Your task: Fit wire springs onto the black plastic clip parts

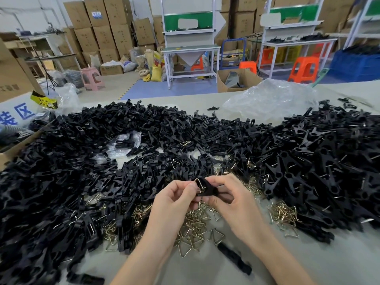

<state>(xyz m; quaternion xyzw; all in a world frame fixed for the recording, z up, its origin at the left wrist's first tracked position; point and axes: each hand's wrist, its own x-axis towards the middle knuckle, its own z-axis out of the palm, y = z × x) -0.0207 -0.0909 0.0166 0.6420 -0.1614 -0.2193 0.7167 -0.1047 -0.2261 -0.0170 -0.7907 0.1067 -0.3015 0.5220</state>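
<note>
On the near part of the surface (329, 264), loose springs (195, 225) lie in a tangled scatter, with a stray black part (234, 259) beside them. Each spring is a thin bent-wire triangle. Expect it to be very light, stiff and springy, smooth to the fingers, and apt to snag on its neighbours when lifted. Take one by a straight side, well clear of its open ends.

Just above this scatter, the clip part (207, 190) in work is held off the surface between both hands. Judged by its look, it is light, rigid moulded plastic. It will not crush, but it may twist in the fingers while the wire is forced on. Hold it by its broad body and leave the spring seat free.

The left hand (174, 199) comes in from the lower left with its fingers curled, its grip pinching the wire spring (199, 183) against the end of the clip part. The right hand (232, 200) comes in from the lower right, its grip closed round the other end of the clip part. The spring appears partly engaged; whether it is fully seated cannot be told.

Beyond the hands, a heap of black parts (61, 171) covers the left and centre of the surface, and a second heap (329, 161), showing wire among the plastic, fills the right. A crumpled clear bag (271, 99) lies at the far edge. Further back stand workbenches (191, 48), orange stools (304, 68) and stacked cardboard boxes (102, 27).
</note>
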